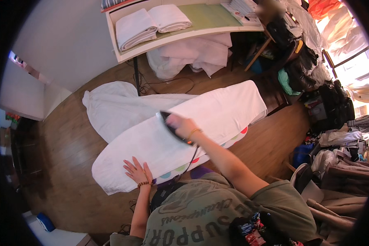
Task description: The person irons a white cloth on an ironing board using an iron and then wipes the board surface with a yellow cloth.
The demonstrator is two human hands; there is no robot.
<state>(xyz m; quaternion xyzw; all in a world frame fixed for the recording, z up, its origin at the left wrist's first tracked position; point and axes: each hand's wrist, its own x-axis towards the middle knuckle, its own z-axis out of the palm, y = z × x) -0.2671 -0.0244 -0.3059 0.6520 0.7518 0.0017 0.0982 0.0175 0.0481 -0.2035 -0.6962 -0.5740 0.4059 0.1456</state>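
Note:
A white cloth [123,153] covers most of an ironing board, and its far side hangs down over the floor. Along the near edge a strip of the dotted ironing board cover [175,172] shows. My right hand [184,126] grips a clothes iron [169,128], which rests on the cloth near the middle of the board. A dark cord [193,160] runs from the iron's heel toward my body. My left hand [138,172] lies flat on the cloth near the board's left end, fingers spread, holding nothing.
Beyond the board stands a table [184,39] with folded white cloths [169,19] on top and a heap of white fabric [200,53] beneath. Cables [150,87] lie on the wooden floor. At right are a black bag [332,104], a wooden chair [273,92] and piled fabrics [341,184].

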